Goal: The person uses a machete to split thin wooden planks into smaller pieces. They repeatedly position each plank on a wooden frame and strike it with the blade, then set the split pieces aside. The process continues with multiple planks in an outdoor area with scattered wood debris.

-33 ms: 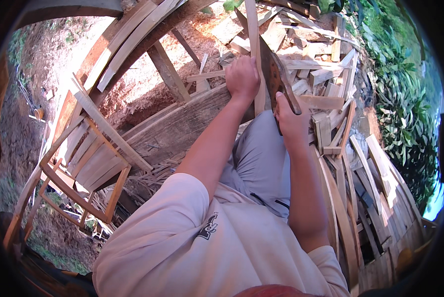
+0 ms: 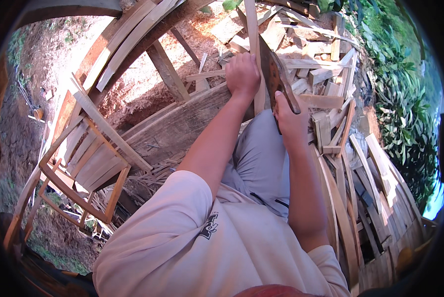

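Note:
My left hand (image 2: pixel 243 75) is closed around a long, pale wooden strip (image 2: pixel 253 27), which stands nearly upright in the picture, its lower part beside my grey-trousered knee. Just to the right, my right hand (image 2: pixel 291 118) grips the brown wooden handle of a handsaw (image 2: pixel 276 74). The saw's dark blade runs up and away along the strip's right side and partly behind it. Whether the teeth touch the wood cannot be made out. A weathered, thick plank (image 2: pixel 182 123) lies left of my knee, under my left forearm.
Offcuts (image 2: pixel 326 74) are heaped beyond and right of the saw. Long boards (image 2: pixel 338 208) lie along my right side. A wooden chair-like frame (image 2: pixel 78 198) stands at left, near a leaning slat (image 2: pixel 108 126). Sawdust (image 2: pixel 148 84) covers the ground ahead; leafy plants (image 2: pixel 405 114) grow at far right.

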The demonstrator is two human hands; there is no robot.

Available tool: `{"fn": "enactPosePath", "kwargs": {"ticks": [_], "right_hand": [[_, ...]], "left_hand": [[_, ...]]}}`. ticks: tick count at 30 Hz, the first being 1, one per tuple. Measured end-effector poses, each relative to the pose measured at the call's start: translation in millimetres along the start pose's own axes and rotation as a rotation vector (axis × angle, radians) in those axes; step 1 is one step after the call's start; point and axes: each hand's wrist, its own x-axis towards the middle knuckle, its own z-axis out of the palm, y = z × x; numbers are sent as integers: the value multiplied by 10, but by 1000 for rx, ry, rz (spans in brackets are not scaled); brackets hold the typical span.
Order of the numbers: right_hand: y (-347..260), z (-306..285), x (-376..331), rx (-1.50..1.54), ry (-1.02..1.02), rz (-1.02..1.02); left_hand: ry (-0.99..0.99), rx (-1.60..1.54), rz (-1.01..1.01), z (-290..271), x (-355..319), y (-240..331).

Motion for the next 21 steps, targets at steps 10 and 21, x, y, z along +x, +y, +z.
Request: {"fn": "enactPosePath", "kwargs": {"ticks": [10,21], "right_hand": [[150,17,-63,-31,-3,-14],[-579,5,321,8,-29,237]], "left_hand": [[27,63,-153,65,83,178],[-106,79,-209,83,157,171]]}}
